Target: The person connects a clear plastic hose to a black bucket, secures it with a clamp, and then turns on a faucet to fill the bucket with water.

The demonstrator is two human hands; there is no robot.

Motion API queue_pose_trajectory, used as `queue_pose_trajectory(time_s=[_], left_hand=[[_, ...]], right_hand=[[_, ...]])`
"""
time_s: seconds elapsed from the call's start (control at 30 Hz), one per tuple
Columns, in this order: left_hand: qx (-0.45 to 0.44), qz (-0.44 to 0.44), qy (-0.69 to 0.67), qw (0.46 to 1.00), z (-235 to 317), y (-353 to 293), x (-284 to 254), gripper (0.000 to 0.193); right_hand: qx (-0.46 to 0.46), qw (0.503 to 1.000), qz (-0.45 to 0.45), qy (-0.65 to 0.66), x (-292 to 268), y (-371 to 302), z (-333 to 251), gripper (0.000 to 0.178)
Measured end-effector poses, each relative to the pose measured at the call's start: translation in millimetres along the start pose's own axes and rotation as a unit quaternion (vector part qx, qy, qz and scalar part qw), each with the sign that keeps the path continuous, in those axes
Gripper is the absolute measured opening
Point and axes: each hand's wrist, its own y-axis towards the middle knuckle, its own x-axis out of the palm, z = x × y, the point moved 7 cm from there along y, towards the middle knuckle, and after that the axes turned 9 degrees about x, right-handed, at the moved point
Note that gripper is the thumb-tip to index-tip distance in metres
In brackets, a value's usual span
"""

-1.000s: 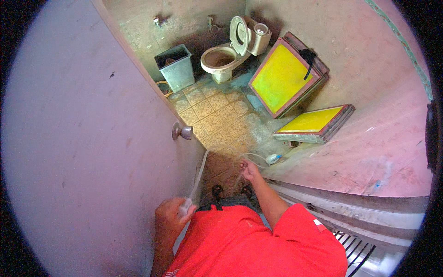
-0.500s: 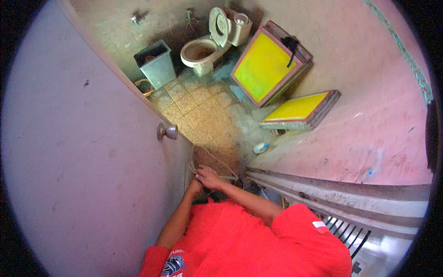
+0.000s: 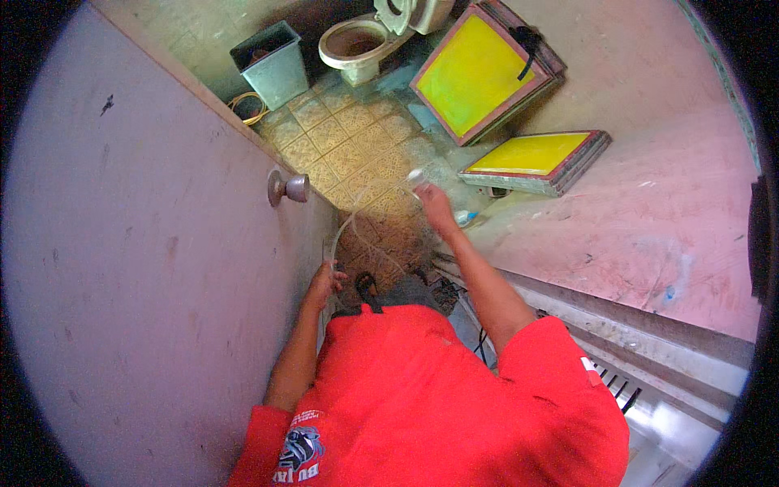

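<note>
My right hand reaches out over the tiled floor, its fingers closed around the whitish rounded end of a pale hose; the exact kind of end piece is too blurred to tell. From there the pale hose curves back to my left hand, low beside the door. The hose passes between the left thumb and forefinger, while the other fingers are partly stretched. A thinner loop of it hangs between my hands.
At my left stands a purple door with a round knob. Beyond are a grey bin, a coiled yellow hose and a toilet. Two yellow framed screens lean by the pink wall.
My hands have parted: the right has swung forward and right with the hose's whitish end, stretching the hose between them. The left has shifted slightly up and left. The view has tilted downward.
</note>
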Motion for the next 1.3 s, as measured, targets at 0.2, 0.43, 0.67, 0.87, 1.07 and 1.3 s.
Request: queue_pose_trajectory(time_s=[0.2, 0.43, 0.67, 0.87, 1.07, 1.3], left_hand=[[0.007, 0.135, 0.412, 0.901, -24.8, 18.6, -29.5, 0.085], [-0.002, 0.171, 0.428, 0.887, -52.3, 34.5, -74.0, 0.073], [0.100, 0.233, 0.335, 0.908, 130.2, 76.7, 32.6, 0.055], [0.345, 0.217, 0.431, 0.805, 355.5, 130.9, 185.8, 0.070], [0.458, -0.104, 0.369, 0.802, 495.7, 154.7, 341.0, 0.051], [0.419, -0.142, 0.307, 0.843, 547.9, 193.1, 342.6, 0.039]], right_hand=[[-0.098, 0.895, -0.018, 0.436, -97.6, 37.9, -188.9, 0.035], [-0.209, 0.773, -0.144, 0.581, -154.2, 32.8, -326.9, 0.047], [-0.227, 0.662, -0.256, 0.667, -197.8, 139.9, -367.0, 0.051], [-0.197, 0.625, -0.359, 0.664, -205.2, 189.5, -422.2, 0.055], [-0.196, 0.620, -0.413, 0.638, -208.3, 229.7, -467.2, 0.056], [-0.271, 0.631, -0.402, 0.605, -274.9, 278.1, -524.6, 0.041]])
